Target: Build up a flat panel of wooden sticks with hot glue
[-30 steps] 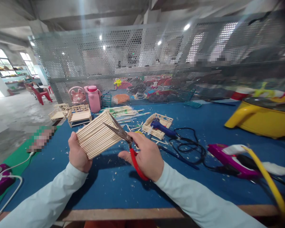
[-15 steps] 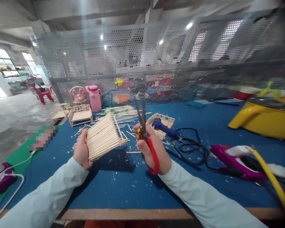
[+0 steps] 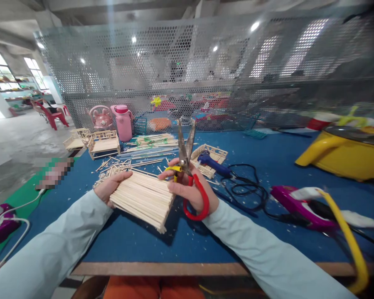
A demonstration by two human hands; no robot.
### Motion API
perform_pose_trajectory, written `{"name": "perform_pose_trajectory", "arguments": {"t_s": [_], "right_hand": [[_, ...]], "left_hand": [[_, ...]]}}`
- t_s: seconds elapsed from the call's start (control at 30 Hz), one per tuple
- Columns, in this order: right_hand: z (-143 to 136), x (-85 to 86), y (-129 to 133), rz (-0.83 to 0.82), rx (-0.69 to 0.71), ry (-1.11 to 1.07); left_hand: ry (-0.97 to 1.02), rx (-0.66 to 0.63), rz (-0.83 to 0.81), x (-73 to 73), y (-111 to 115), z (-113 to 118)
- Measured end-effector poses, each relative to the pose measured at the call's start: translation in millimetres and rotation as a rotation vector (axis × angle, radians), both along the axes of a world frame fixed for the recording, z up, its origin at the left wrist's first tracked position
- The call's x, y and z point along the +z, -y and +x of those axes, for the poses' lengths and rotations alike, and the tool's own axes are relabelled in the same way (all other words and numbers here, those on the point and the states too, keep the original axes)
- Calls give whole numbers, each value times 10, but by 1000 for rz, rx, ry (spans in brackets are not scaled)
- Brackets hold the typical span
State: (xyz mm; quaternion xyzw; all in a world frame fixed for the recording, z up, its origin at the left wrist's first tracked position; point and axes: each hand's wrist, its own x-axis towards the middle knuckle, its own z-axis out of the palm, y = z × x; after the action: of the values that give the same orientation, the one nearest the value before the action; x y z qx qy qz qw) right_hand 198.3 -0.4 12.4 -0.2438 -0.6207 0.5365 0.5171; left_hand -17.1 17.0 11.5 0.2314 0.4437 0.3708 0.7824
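My left hand (image 3: 114, 187) grips the left edge of a panel of pale wooden sticks (image 3: 143, 198), laid side by side and held tilted above the blue table. In my right hand (image 3: 195, 193) are scissors (image 3: 184, 155) with red handles and a yellow clip part. Their blades point up and away, spread apart. The right fingers are close to the panel's right edge; whether they touch it I cannot tell. Just behind the scissors lies a small stick-built frame (image 3: 216, 155), with a blue glue gun (image 3: 216, 165) resting against it.
Loose sticks (image 3: 152, 141) and offcuts lie behind the panel. Two miniature stick benches (image 3: 103, 145) stand at the back left near a pink bottle (image 3: 124, 124). To the right are a coiled black cable (image 3: 246, 187), a purple power strip (image 3: 299, 207) and a yellow pot (image 3: 345, 153). A perforated metal screen (image 3: 156, 74) rises behind.
The panel has been turned and lowered, its slatted face now tilted upward. My right hand has come nearer to it, and the scissor blades are spread wider.
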Motion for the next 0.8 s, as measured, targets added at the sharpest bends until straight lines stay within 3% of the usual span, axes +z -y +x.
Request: {"name": "perform_pose_trajectory", "arguments": {"t_s": [0.1, 0.2, 0.27, 0.33, 0.43, 0.5, 0.57, 0.63, 0.7, 0.8], "right_hand": [[21, 4, 25, -10, 164, -75], [38, 6, 40, -11, 186, -91], [45, 9, 26, -24, 120, -95], [53, 16, -12, -38, 23, -128], [75, 27, -93, -64, -124, -203], [91, 27, -138, -89, -192, -233], [91, 20, -157, -111, -217, -225], [64, 6, -144, -117, -201, -199], [20, -4, -107, -101, -163, -150], [-5, 15, -48, -21, -147, -32]], "left_hand": [[-23, -61, 24, -24, 8, 9], [-195, -140, 166, -102, 12, 30], [-479, -129, 407, -159, -3, -8], [-756, -12, 647, -186, -9, -90], [-860, 157, 949, -140, 41, -193], [-947, 122, 1331, -83, 92, -178], [-1077, -10, 1601, -42, 118, -88], [-1137, -150, 1686, -30, 107, 36], [-1069, -272, 1672, -37, 81, 137], [-904, -287, 1539, -44, 80, 172]]}}
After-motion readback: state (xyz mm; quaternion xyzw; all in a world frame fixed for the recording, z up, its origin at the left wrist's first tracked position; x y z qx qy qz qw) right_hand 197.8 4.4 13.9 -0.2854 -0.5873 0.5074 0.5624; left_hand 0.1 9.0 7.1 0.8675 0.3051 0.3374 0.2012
